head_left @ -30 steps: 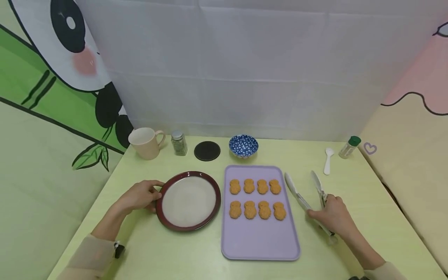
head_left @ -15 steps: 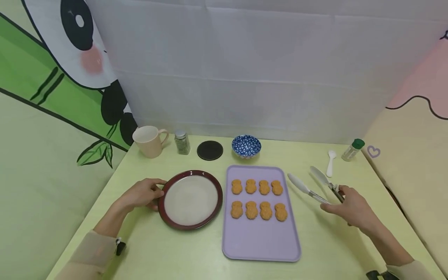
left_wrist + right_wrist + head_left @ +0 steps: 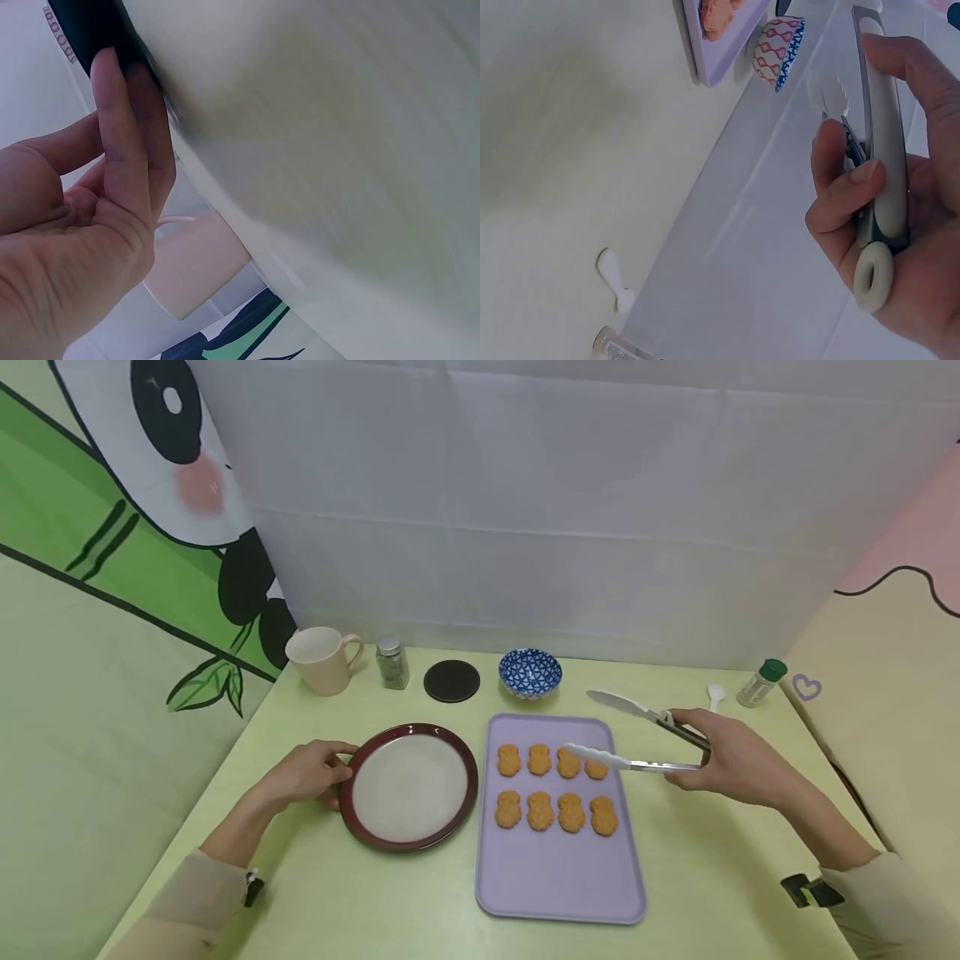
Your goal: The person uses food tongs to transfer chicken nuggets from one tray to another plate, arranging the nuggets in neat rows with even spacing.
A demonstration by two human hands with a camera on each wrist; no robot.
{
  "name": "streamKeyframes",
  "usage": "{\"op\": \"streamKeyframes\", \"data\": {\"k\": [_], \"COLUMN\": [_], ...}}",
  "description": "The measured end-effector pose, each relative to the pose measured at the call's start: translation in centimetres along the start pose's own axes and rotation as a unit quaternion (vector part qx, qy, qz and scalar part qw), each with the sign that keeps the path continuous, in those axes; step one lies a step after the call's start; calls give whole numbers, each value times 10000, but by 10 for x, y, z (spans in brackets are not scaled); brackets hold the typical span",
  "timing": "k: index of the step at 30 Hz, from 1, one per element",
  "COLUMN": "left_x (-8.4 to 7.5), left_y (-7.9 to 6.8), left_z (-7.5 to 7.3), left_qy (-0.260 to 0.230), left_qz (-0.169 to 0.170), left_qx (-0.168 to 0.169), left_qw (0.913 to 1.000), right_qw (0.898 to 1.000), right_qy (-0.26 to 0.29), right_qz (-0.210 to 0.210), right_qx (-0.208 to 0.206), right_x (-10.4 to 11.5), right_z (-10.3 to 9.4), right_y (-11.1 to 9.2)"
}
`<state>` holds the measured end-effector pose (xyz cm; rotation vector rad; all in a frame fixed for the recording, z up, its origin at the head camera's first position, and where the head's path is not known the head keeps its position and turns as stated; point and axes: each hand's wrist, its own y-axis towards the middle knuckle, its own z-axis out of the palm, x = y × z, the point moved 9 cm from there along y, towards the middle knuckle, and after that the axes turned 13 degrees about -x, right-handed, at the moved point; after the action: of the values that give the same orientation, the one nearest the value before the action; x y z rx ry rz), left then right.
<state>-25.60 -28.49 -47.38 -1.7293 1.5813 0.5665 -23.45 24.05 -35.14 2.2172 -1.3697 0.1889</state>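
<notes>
My right hand (image 3: 742, 760) grips a pair of tongs (image 3: 663, 767) by the handles, in the air over the right edge of the tray. The two white tips are spread apart, and the nearer one overlaps the back row of biscuits from above. In the right wrist view the fingers curl round the tongs' grey handle (image 3: 889, 142). Several brown biscuits (image 3: 540, 811) lie in two rows on a lilac tray (image 3: 558, 881). My left hand (image 3: 303, 774) pinches the left rim of a white plate with a dark red border (image 3: 471, 768); the plate's underside hides some fingertips.
Along the back stand a pink mug (image 3: 322, 664), a jar of dried herbs (image 3: 392, 664), a black coaster (image 3: 452, 681) and a blue patterned bowl (image 3: 530, 673). A white spoon (image 3: 716, 693) and a green-capped shaker (image 3: 762, 683) sit at the back right. Cloth walls enclose the table.
My right hand has lifted the tongs off the table and swung them leftward until their tips hang over the tray. The left hand and plate stay in place.
</notes>
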Motion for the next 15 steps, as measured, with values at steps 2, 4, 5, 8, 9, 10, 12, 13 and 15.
{"op": "streamKeyframes", "data": {"k": [2,4,5,8,9,10,12,13,15], "left_x": [0,-1,-1,-2,-2,-2,-1,-1,0], "left_y": [0,0,0,0,0,0,0,0,-1], "left_z": [0,0,0,1,1,1,0,-1,-2], "left_qy": [39,55,59,64,45,28,31,32,44], "left_qz": [15,24,26,37,41,39,60,63,70], "left_qx": [-1,-5,-10,-22,-28,-37,-47,-62,-79], "left_qw": [10000,10000,10000,10000,10000,10000,10000,10000,9999], "right_qw": [9997,9987,9979,9952,9940,9927,9899,9884,9858], "right_qy": [-77,-76,-43,-106,-152,-219,-378,-435,-484], "right_qz": [-101,-202,-250,-509,-631,-750,-941,-1009,-1077], "right_qx": [229,466,598,835,878,915,994,1052,1194], "right_x": [4,7,10,20,24,29,37,40,45], "right_z": [8,17,23,36,40,43,49,53,59], "right_y": [9,17,21,31,35,39,47,51,59]}}
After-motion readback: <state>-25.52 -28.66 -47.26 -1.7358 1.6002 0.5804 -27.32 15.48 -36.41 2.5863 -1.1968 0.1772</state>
